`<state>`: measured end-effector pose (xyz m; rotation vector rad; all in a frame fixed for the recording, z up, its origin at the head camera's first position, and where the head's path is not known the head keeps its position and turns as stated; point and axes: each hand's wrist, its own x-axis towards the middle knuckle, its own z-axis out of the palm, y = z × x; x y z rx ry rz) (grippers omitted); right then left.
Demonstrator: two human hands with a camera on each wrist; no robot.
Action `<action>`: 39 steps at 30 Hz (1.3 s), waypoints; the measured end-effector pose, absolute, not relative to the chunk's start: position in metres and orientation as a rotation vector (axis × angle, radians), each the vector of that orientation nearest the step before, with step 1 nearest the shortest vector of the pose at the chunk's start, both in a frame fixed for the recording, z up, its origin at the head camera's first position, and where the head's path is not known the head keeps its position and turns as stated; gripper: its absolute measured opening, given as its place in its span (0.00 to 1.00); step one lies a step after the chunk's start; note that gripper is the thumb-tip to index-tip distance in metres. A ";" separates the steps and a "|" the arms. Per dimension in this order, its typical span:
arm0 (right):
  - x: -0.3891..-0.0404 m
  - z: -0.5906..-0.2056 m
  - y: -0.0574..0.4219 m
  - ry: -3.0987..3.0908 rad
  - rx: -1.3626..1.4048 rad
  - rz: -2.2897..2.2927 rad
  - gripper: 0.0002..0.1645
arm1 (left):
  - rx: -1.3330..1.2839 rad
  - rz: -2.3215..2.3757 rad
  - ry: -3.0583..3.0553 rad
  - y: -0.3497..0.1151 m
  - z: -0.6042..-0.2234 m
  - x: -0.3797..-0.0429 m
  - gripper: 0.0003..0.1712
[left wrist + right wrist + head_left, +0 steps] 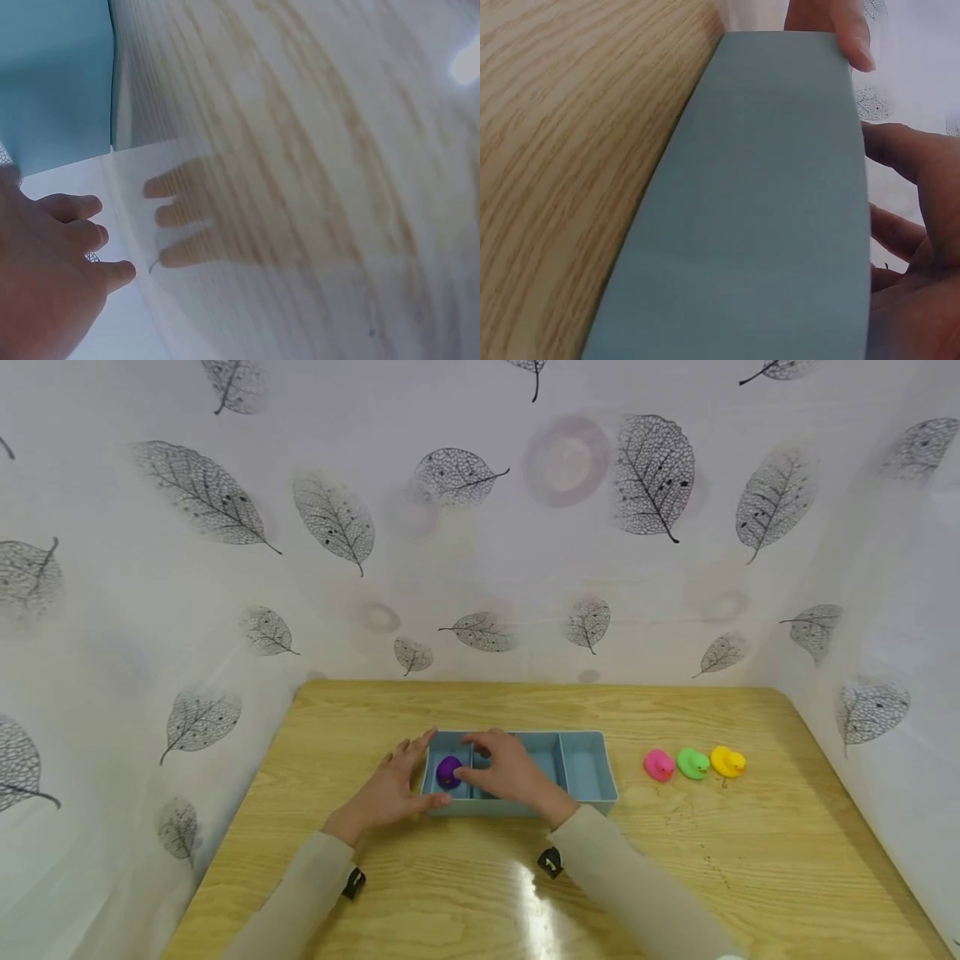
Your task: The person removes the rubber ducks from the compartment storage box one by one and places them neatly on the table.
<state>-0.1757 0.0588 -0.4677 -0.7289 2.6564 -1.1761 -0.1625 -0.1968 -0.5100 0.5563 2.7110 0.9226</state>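
A light-blue divided box (588, 764) lies lengthwise on the table, and a purple toy duck (447, 773) sits in its leftmost compartment. My left hand (386, 789) spans that end with fingers spread, thumb at the front rim and fingertips near the back corner. Over the neighbouring compartment, my right hand (513, 768) is bent with thumb and forefinger apart; its thumb tip overlaps the duck's edge, and whether they touch I cannot tell. The right wrist view shows the box's outer wall (765, 187) beside the right hand (930, 225), with the duck hidden.
Right of the box, a pink duck (659, 765), a green duck (693, 764) and a yellow duck (727, 762) stand in a row on the wooden table (420, 893). A leaf-patterned white sheet (510, 552) hangs behind and along both sides.
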 end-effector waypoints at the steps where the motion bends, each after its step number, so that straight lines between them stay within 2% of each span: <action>1: -0.176 -0.468 0.058 2.662 -0.718 -1.159 0.33 | 0.556 0.923 2.709 -0.196 -0.510 -0.162 0.63; 14: -0.173 -0.476 0.044 2.756 -0.633 -1.055 0.33 | 0.544 0.933 2.712 -0.195 -0.513 -0.161 0.63; 19: -0.173 -0.477 0.042 2.809 -0.638 -1.107 0.27 | 0.555 0.936 2.722 -0.195 -0.515 -0.162 0.63; 23: -0.175 -0.477 0.042 2.803 -0.749 -1.153 0.24 | 0.551 0.935 2.732 -0.196 -0.516 -0.162 0.63; 29: -0.180 -0.483 0.039 2.775 -0.892 -0.960 0.27 | 0.557 0.945 2.723 -0.197 -0.515 -0.161 0.62; 39: -0.186 -0.480 0.032 2.723 -0.844 -0.809 0.35 | 0.544 0.953 2.716 -0.198 -0.516 -0.161 0.63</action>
